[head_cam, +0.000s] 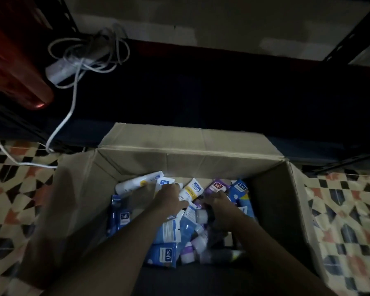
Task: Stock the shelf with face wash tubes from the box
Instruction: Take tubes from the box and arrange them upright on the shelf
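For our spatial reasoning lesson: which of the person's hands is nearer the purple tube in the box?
Right. The right hand sits right by the purple tube; the left hand is well off to its left.

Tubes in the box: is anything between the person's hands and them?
Nothing visible does. The box is open on top, and both the left hand and the right hand are down inside it, resting on the piled tubes.

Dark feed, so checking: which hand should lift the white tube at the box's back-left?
Left, probably: the left hand is beside the white tube; the right hand is farther over, by the purple tube.
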